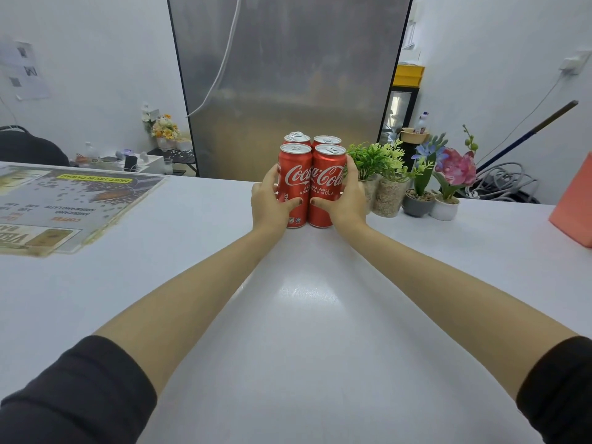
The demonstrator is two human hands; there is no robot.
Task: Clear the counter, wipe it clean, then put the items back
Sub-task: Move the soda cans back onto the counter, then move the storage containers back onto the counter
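Observation:
Several red Coca-Cola cans stand packed in a tight block near the far edge of the white counter. My left hand wraps the block's left side, thumb across the front of the left can. My right hand wraps the right side, thumb on the front of the right can. The cans stand upright on the counter; the rear cans are mostly hidden behind the front ones.
Right of the cans stands a row of small potted plants and potted flowers, close to my right hand. A laminated menu lies at the left. A pink box sits at the right edge. A tall metal panel rises behind the counter.

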